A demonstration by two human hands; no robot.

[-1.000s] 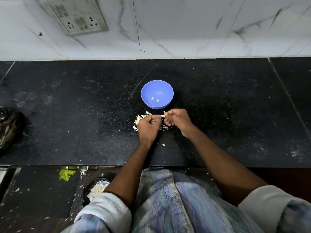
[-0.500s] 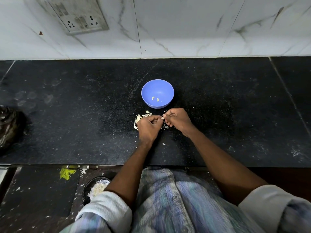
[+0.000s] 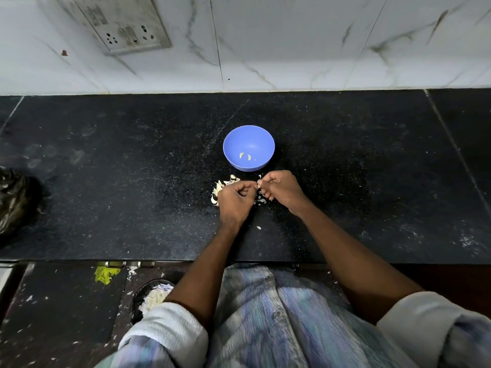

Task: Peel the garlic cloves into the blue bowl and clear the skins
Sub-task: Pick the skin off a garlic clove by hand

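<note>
The blue bowl (image 3: 248,147) stands on the black counter (image 3: 132,181) with two peeled garlic cloves (image 3: 245,156) in its bottom. Just in front of it my left hand (image 3: 235,199) and my right hand (image 3: 281,188) meet fingertip to fingertip, both curled and pinching a small garlic clove (image 3: 257,185) between them; most of the clove is hidden. A heap of unpeeled cloves and skins (image 3: 219,188) lies at the left of my left hand. Loose skin bits (image 3: 261,201) lie under the hands.
A black plastic bag (image 3: 16,203) sits at the counter's left edge. The marble wall with a socket plate (image 3: 127,25) rises behind. Below the counter, on the floor, a dark bin (image 3: 151,298) holds white scraps. One skin flake (image 3: 258,227) lies near my left wrist.
Both hands stay at the same spot in front of the bowl; the fingers shift slightly as they work on the clove. The bowl has not moved.
</note>
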